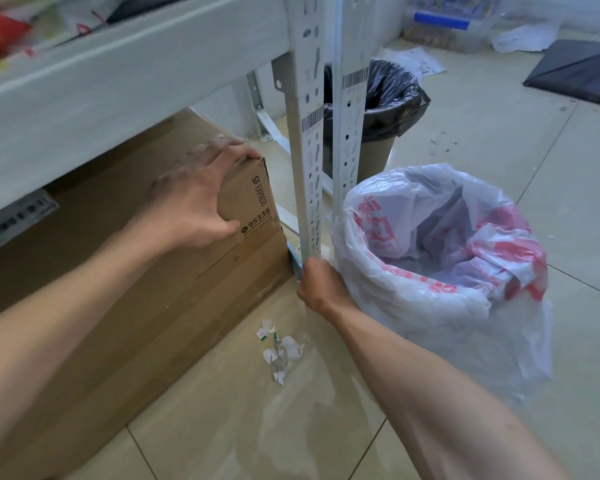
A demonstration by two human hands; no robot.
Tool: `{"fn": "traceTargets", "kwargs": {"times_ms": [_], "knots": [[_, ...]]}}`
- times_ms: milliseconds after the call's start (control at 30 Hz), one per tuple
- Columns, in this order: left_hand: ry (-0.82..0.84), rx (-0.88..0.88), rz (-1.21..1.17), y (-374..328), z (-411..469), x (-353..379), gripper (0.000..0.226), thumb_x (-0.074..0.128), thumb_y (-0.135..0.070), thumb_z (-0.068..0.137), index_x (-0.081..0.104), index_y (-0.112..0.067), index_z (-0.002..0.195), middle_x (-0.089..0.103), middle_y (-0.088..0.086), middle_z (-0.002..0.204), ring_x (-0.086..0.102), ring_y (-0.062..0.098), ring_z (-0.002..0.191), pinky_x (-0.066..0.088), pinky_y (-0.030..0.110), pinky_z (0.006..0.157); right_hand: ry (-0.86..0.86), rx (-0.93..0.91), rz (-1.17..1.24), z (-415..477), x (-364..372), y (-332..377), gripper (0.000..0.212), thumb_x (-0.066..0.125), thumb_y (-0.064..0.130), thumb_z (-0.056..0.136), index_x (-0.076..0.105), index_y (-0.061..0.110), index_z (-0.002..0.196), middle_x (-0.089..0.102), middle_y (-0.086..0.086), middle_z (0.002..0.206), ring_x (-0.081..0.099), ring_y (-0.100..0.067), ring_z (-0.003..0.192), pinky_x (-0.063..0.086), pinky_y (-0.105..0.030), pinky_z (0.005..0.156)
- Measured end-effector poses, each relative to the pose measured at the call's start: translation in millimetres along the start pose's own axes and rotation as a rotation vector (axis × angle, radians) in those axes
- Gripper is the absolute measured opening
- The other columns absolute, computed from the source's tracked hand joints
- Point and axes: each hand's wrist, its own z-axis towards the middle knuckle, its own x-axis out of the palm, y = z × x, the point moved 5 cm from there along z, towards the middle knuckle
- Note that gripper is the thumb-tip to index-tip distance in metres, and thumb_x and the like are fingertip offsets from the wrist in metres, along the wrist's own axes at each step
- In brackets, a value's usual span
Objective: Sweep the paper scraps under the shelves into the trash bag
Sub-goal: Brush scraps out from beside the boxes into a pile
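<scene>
Where box (174,237) reads "SF EXPRESS 95338", left hand (196,199) clamps its corner; right hand (321,284) fisted low beside trash bag (440,258), contents unclear.

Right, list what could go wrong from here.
1. The left hand grips the cardboard box corner; shifting it could push it over the paper scraps on the floor.
2. The white trash bag looks limp and unsupported; its mouth may collapse during sweeping.
3. The right hand sits at the shelf post base, where metal edges might scrape it.
</scene>
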Motion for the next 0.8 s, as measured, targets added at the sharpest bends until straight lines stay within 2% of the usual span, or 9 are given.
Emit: {"fn": "traceTargets", "kwargs": {"times_ms": [100, 200, 233, 300, 400, 500, 633, 700, 800], "knots": [[0.001, -0.001, 0.01, -2, 1, -1, 0.096, 0.085, -0.036, 0.059, 0.029, -0.052, 0.136, 0.031, -0.02, 0.148, 0.042, 0.021, 0.134, 0.047, 0.055, 0.091, 0.033, 0.011, -0.076, -20, -7, -7, 0.013, 0.058, 0.01, 0.078, 0.05, 0.019, 0.083, 0.049, -0.001, 0.069, 0.049, -0.025, 0.059, 0.036, -0.027, 0.051], [-0.002, -0.004, 0.009, -4, 0, -1, 0.095, 0.085, -0.035, 0.06, 0.03, -0.05, 0.136, 0.032, -0.019, 0.148, 0.042, 0.022, 0.134, 0.048, 0.054, 0.089, 0.096, 0.007, -0.144, -35, -14, -11, 0.024, 0.064, 0.014, 0.079, 0.06, 0.011, 0.102, 0.064, -0.009, 0.086, 0.064, -0.026, 0.074, 0.049, -0.031, 0.058], [0.0, -0.008, 0.006, -4, 0, -1, 0.095, 0.085, -0.035, 0.06, 0.031, -0.049, 0.136, 0.033, -0.018, 0.148, 0.041, 0.022, 0.134, 0.048, 0.054, 0.089, 0.114, -0.001, -0.159, -38, -16, -10, 0.026, 0.064, 0.014, 0.078, 0.06, 0.009, 0.104, 0.065, -0.01, 0.089, 0.066, -0.028, 0.077, 0.051, -0.032, 0.059], [0.005, -0.008, 0.004, -5, 0, -1, 0.095, 0.086, -0.034, 0.06, 0.031, -0.048, 0.137, 0.032, -0.017, 0.149, 0.041, 0.022, 0.135, 0.048, 0.055, 0.091, 0.111, -0.016, -0.173, -42, -24, -7, 0.024, 0.062, 0.013, 0.078, 0.061, 0.006, 0.1, 0.063, -0.012, 0.085, 0.065, -0.031, 0.077, 0.044, -0.03, 0.057], [0.003, -0.006, 0.013, -4, -1, -2, 0.094, 0.085, -0.035, 0.061, 0.031, -0.048, 0.137, 0.032, -0.018, 0.148, 0.042, 0.021, 0.132, 0.05, 0.054, 0.089, 0.013, -0.038, -0.145, -39, -37, 1, 0.02, 0.056, 0.009, 0.081, 0.064, 0.001, 0.097, 0.065, -0.017, 0.082, 0.064, -0.035, 0.072, 0.039, -0.028, 0.056], [-0.012, -0.002, 0.025, -2, -2, -1, 0.095, 0.084, -0.035, 0.06, 0.031, -0.048, 0.137, 0.032, -0.019, 0.148, 0.044, 0.02, 0.131, 0.05, 0.051, 0.086, -0.057, -0.05, -0.104, -28, -39, 12, 0.018, 0.053, 0.005, 0.081, 0.065, 0.0, 0.093, 0.066, -0.019, 0.079, 0.063, -0.037, 0.067, 0.039, -0.028, 0.054], [-0.02, 0.018, 0.025, 2, -1, 3, 0.094, 0.083, -0.035, 0.059, 0.032, -0.047, 0.137, 0.033, -0.018, 0.147, 0.041, 0.018, 0.132, 0.047, 0.045, 0.089, -0.061, -0.062, -0.045, -4, -27, 26, 0.012, 0.054, 0.002, 0.081, 0.064, 0.0, 0.087, 0.065, -0.021, 0.08, 0.063, -0.038, 0.069, 0.035, -0.029, 0.053], [-0.015, 0.02, 0.017, 4, 1, 6, 0.093, 0.082, -0.035, 0.059, 0.032, -0.048, 0.137, 0.031, -0.019, 0.147, 0.04, 0.018, 0.134, 0.047, 0.046, 0.088, -0.04, -0.087, -0.02, 9, -16, 30, 0.011, 0.052, 0.001, 0.084, 0.062, 0.0, 0.088, 0.064, -0.021, 0.084, 0.062, -0.038, 0.073, 0.037, -0.032, 0.055], [-0.008, 0.018, 0.0, 7, 1, 7, 0.094, 0.081, -0.035, 0.059, 0.031, -0.05, 0.137, 0.03, -0.022, 0.147, 0.038, 0.018, 0.137, 0.047, 0.049, 0.09, -0.008, -0.108, -0.004, 23, 1, 29, 0.014, 0.048, -0.002, 0.085, 0.059, 0.004, 0.09, 0.062, -0.019, 0.087, 0.06, -0.039, 0.078, 0.048, -0.038, 0.061]]}}
